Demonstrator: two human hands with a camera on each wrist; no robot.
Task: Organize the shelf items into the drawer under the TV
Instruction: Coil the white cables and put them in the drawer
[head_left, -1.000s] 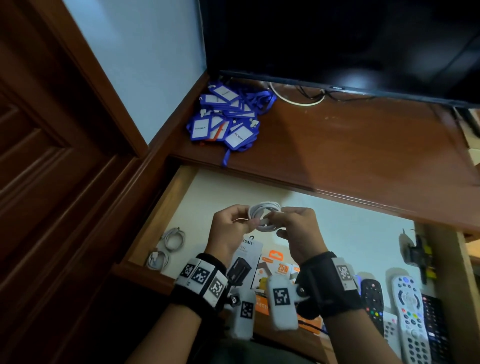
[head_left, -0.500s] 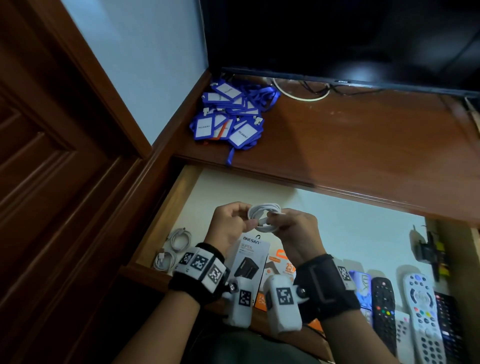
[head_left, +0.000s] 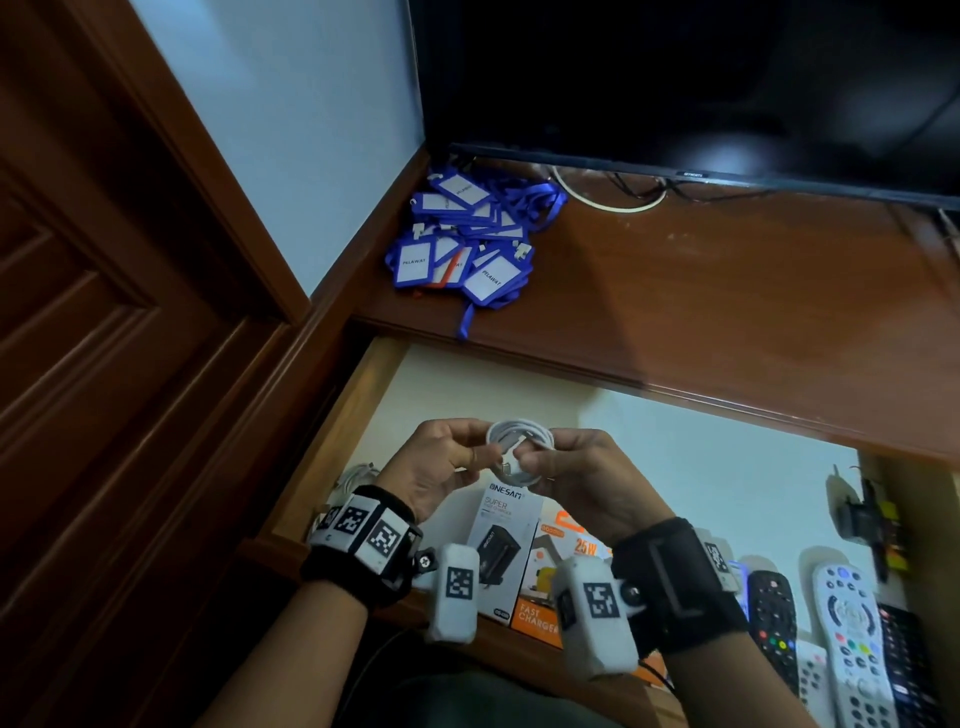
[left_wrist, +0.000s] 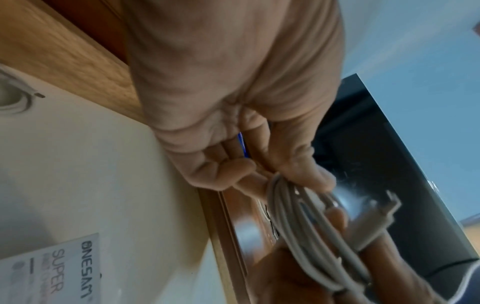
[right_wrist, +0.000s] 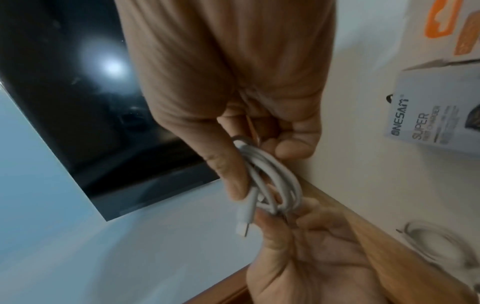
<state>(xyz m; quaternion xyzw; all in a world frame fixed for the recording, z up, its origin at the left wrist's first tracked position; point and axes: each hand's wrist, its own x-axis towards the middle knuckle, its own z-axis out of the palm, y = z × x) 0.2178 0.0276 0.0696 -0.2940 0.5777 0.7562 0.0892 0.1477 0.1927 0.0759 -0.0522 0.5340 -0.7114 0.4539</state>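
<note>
A coiled white charging cable (head_left: 522, 439) is held between both hands above the open drawer (head_left: 649, 441). My left hand (head_left: 447, 462) pinches the coil's left side (left_wrist: 298, 207). My right hand (head_left: 576, 473) grips the right side, thumb pressing the plug end (right_wrist: 246, 207) against the coil. A pile of blue lanyard badges (head_left: 467, 239) lies on the wooden shelf (head_left: 727, 301) under the TV (head_left: 675, 78).
In the drawer lie two charger boxes (head_left: 506, 545), other coiled white cables (head_left: 353, 478) at the left, and several remote controls (head_left: 841, 634) at the right. A wooden door (head_left: 104, 312) stands on the left. A white cord (head_left: 613, 200) loops under the TV.
Both hands stay together on the coil over the drawer; the fingers have shifted slightly around the plug end. The camera view has tilted a little.
</note>
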